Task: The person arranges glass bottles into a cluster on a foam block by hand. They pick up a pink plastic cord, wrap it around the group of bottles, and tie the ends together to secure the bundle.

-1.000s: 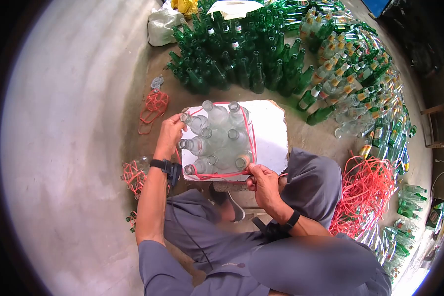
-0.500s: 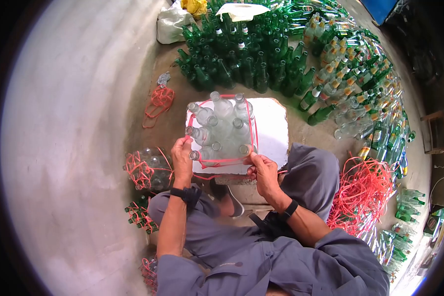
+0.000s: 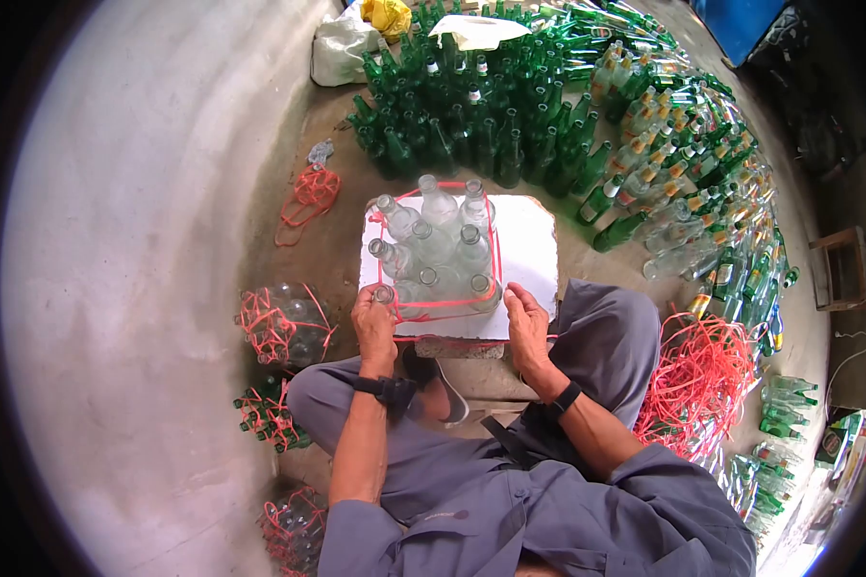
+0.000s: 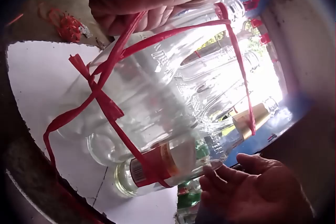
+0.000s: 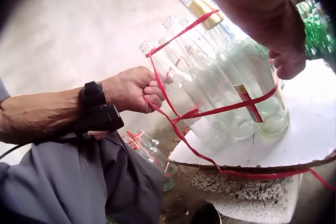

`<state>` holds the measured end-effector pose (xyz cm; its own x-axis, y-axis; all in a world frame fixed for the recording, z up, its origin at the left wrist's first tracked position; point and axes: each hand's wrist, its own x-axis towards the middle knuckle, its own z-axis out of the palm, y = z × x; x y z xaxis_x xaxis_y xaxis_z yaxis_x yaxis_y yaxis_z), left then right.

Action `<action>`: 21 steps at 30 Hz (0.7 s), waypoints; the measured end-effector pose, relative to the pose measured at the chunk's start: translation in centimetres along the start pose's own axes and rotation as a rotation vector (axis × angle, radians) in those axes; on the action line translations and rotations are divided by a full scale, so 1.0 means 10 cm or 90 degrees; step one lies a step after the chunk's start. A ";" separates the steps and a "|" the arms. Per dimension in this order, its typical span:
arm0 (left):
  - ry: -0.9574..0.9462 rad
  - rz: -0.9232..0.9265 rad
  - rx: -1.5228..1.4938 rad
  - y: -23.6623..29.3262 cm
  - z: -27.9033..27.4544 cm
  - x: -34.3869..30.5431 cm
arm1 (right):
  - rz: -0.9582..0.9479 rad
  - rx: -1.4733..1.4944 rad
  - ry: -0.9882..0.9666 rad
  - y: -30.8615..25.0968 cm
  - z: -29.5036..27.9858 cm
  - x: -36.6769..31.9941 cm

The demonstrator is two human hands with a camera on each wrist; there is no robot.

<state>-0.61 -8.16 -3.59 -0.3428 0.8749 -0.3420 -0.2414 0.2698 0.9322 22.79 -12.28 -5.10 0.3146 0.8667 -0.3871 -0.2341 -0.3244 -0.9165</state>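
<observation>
Several clear glass bottles stand grouped on a white board, with red strap running around them. At the front left corner, my left hand grips the strap beside a bottle; the right wrist view shows that hand with fingers curled on the red strap. My right hand is at the front right of the group. In the left wrist view the right hand has loosely bent fingers against a labelled bottle. Strap crosses low on the bottles' side.
Many green bottles stand behind the board, with more bottles along the right. A red strap heap lies by the right knee. Strapped bottle bundles are on the floor at left, near a loose strap coil.
My left hand has moved from the left side to the front left corner. My right hand has let go of the strap at the front right corner and shifted slightly right.
</observation>
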 end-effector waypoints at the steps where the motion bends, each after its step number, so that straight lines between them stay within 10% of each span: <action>1: -0.001 -0.001 -0.001 0.00 0.00 0.00 | -0.001 -0.001 0.002 0.03 -0.01 0.01; 19: 0.115 0.105 0.004 -0.29 0.03 0.16 | -0.036 -0.090 -0.006 0.55 0.04 0.02; 21: 0.081 0.046 -0.029 -0.23 0.03 0.10 | 0.151 -0.079 -0.023 0.54 0.01 -0.12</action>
<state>-0.07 -7.79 -6.00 -0.4725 0.8327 -0.2888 -0.2519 0.1864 0.9496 21.02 -15.05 -9.59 0.2310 0.7728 -0.5912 -0.1818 -0.5626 -0.8065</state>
